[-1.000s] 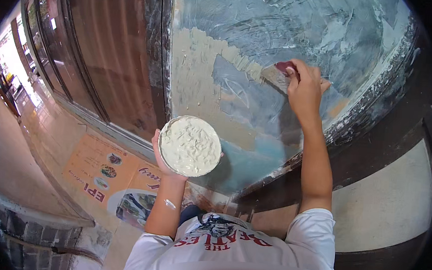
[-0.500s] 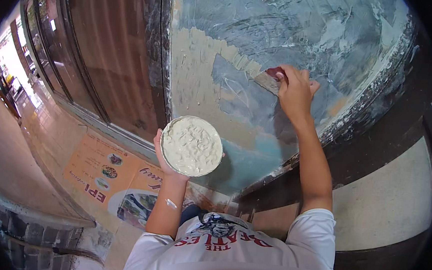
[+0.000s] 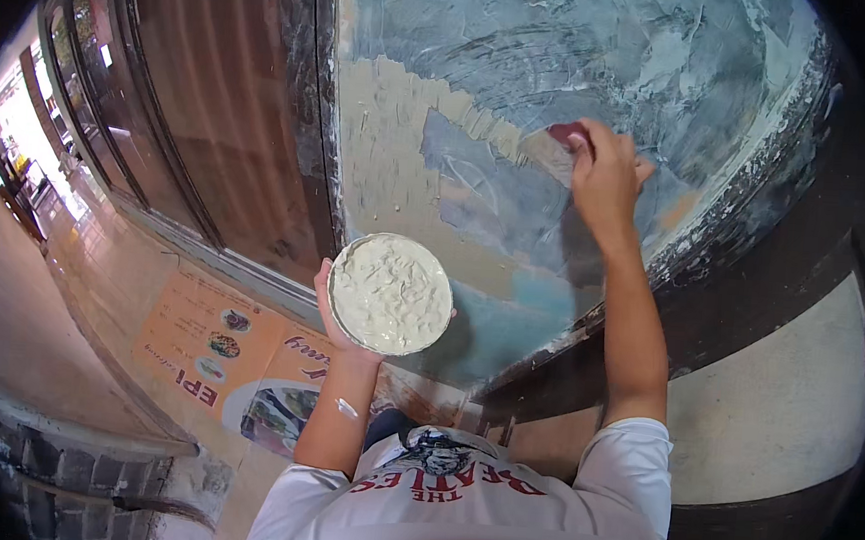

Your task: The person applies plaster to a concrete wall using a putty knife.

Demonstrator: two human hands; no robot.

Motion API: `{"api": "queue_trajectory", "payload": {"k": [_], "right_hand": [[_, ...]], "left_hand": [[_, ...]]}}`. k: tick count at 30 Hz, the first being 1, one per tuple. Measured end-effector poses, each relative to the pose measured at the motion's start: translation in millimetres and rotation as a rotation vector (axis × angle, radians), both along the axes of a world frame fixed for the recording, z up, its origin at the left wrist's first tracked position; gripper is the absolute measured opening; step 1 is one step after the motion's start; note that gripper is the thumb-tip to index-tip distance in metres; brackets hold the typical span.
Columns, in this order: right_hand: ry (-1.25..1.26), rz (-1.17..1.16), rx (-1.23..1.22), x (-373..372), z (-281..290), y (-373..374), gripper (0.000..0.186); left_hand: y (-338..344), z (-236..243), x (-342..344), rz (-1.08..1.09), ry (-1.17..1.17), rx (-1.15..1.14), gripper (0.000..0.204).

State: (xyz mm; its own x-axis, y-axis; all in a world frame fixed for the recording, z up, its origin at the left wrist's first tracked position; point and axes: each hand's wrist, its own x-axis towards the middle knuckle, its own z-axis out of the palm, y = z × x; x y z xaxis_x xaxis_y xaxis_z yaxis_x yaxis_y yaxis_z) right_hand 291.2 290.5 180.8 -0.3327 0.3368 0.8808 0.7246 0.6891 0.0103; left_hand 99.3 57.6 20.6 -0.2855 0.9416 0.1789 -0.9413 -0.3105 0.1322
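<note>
My left hand (image 3: pixel 335 313) is wrapped around the underside and side of a round tub of putty (image 3: pixel 392 294), filled with a thick cream-coloured paste. In my right hand (image 3: pixel 609 177) is a putty knife with a dark red handle (image 3: pixel 569 136). Its wide blade (image 3: pixel 546 156) lies against the wall panel (image 3: pixel 526 76), at the right end of a fresh beige band of putty (image 3: pixel 387 126). Around that band the panel is blue-grey with swirling smears. A white smudge of paste sticks to my left forearm (image 3: pixel 335 414).
Dark brown framing (image 3: pixel 313 111) and glazed sliding panels (image 3: pixel 215 84) stand left of the wall panel. An orange printed banner (image 3: pixel 217 345) lies on the floor at lower left. A dark ledge (image 3: pixel 741 302) runs along the right, and dark blocks (image 3: pixel 66 485) sit at bottom left.
My right hand has slid the putty knife slightly right and up along the panel, lengthening the beige band a little. The tub in my left hand has shifted slightly right.
</note>
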Motion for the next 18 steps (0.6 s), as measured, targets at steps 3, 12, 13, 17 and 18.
{"api": "queue_trajectory", "payload": {"k": [3,12,13,17,18], "right_hand": [[0.121,0.031,0.013,6.2,21.5,-5.7,0.017],[0.223,0.66,-0.685,11.6,-22.1,-52.0,0.019],[0.184,0.75,-0.91,6.3,-25.1,-50.7,0.02],[0.064,0.8,-1.442,1.2,-30.4,-37.3,0.023],[0.033,0.799,-1.469,2.7,-28.2,-37.4,0.022]], "left_hand": [[-0.7,-1.7,-1.9,-0.003,-0.017,0.002,0.077],[1.9,14.8,8.4,-0.026,0.007,-0.017,0.078],[2.3,15.3,9.6,-0.021,0.021,-0.031,0.078],[1.1,25.5,21.2,-0.114,0.055,0.075,0.081],[-0.1,25.7,24.1,-0.121,0.04,0.084,0.082]]}}
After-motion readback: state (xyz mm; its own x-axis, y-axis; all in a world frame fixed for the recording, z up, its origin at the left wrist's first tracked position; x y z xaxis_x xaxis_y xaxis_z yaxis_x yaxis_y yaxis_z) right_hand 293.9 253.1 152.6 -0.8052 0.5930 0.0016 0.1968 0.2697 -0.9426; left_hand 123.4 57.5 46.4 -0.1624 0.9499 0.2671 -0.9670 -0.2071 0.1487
